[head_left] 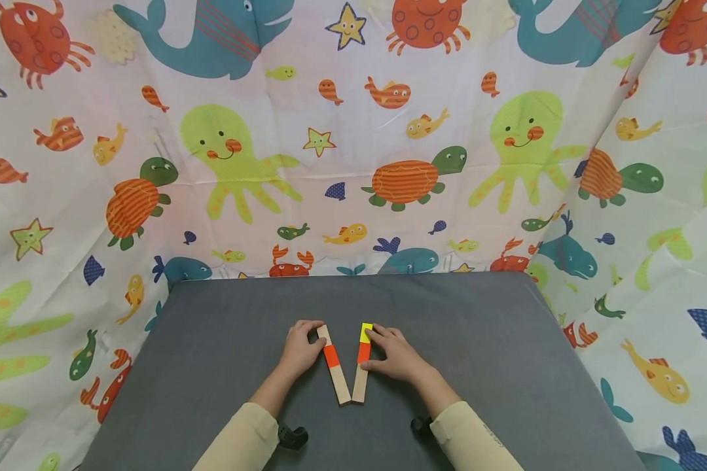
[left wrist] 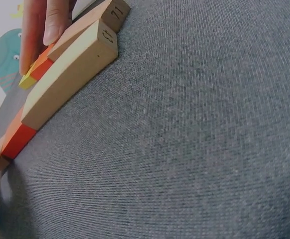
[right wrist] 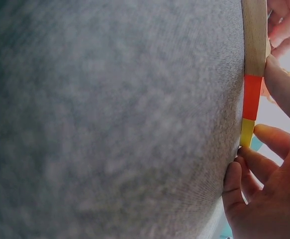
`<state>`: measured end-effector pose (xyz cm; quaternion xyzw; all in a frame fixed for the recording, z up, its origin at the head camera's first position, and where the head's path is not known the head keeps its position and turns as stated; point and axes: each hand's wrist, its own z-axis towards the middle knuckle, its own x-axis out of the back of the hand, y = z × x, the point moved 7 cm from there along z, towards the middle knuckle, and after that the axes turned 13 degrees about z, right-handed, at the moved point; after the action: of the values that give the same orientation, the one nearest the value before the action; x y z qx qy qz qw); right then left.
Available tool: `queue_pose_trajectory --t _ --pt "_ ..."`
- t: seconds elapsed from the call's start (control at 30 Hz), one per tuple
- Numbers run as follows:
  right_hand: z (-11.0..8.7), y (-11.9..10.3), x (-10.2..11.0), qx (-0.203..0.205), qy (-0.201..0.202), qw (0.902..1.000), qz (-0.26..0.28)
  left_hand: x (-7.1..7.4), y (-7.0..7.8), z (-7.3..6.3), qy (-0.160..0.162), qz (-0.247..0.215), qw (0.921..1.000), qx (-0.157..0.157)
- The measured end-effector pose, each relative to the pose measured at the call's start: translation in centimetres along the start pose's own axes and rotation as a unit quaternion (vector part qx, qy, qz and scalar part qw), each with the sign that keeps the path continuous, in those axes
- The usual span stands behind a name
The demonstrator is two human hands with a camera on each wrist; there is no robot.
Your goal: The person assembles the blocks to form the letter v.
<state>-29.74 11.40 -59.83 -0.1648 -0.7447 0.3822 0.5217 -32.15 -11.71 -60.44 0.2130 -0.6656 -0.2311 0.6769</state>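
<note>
Two narrow rows of wooden blocks lie in a V on the grey cloth, their near ends meeting. The left row has a short plain block, an orange block and a long plain block stamped 43. My left hand pinches its far end between thumb and index finger. In the right row, a yellow block, an orange block and a plain block stamped 71 run end to end. My right hand holds this row, fingertips at the yellow end and thumb against the plain block.
The grey cloth-covered table spreads around the blocks. A white curtain printed with sea animals hangs along the back and both sides. Black straps show at both wrists, beside the cream sleeves.
</note>
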Motion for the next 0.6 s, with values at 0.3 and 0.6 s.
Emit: queue_pose_trajectory --t 0.3,0.6 --pt "-0.04 -0.01 -0.18 -0.001 0.000 1.0000 0.002 -0.18 -0.13 0.03 -0.013 0.015 0.9998 0.001" --pt "-0.08 0.05 -0.08 -0.003 -0.002 1.0000 -0.001 0.03 0.34 -0.02 -0.008 0.034 0.9990 -0.027"
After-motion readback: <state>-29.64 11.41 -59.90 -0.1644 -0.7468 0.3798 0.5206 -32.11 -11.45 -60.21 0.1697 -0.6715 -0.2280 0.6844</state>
